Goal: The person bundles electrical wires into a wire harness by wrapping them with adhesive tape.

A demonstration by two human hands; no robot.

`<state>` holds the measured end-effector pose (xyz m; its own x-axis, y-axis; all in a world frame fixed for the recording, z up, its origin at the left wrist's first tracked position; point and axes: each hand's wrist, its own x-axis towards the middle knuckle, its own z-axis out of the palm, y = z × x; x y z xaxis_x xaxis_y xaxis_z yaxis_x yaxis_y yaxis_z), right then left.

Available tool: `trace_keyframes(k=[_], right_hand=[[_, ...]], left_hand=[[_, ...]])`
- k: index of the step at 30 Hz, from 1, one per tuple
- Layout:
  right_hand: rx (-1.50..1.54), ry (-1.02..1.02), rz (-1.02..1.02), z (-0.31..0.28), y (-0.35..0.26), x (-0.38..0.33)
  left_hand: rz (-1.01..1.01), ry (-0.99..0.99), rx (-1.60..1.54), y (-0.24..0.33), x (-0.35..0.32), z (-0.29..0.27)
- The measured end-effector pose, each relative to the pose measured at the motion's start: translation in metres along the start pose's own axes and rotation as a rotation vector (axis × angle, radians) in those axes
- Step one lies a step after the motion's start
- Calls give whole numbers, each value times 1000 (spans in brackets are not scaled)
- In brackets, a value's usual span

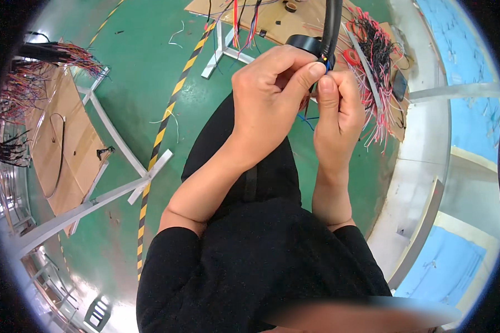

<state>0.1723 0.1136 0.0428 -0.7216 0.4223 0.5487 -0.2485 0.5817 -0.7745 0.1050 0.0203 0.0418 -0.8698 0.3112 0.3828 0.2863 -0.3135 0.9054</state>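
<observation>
A thick black cable comes down from the top edge to my fingers. Thin coloured wires, a blue one among them, emerge around its lower end. My left hand is closed, with thumb and forefinger pinching the wires just below the black covering. Beside it my right hand is closed too, its thumb against its bent forefinger on the same wires. The fingers hide most of the wire ends. Directly behind my left fingers is a black round object, perhaps a roll of tape, partly covered.
A brown board lies ahead, with a bundle of red, black and white wires and a red ring-shaped roll at its right. Another board on a metal frame stands left, heaped with wires. Blue-topped panels line the right.
</observation>
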Motion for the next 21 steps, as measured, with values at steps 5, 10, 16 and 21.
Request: trace_keyframes(k=[5, 10, 16, 21], right_hand=[[16, 15, 83, 1, -9, 0], [195, 23, 182, 0, 3, -2], [359, -28, 271, -5, 12, 4], [523, -255, 302, -41, 23, 17]], left_hand=[[-20, 4, -38, -8, 1, 5], [-113, -148, 36, -3, 13, -5], [354, -76, 593, 15, 28, -16], [1250, -443, 955, 63, 100, -22]])
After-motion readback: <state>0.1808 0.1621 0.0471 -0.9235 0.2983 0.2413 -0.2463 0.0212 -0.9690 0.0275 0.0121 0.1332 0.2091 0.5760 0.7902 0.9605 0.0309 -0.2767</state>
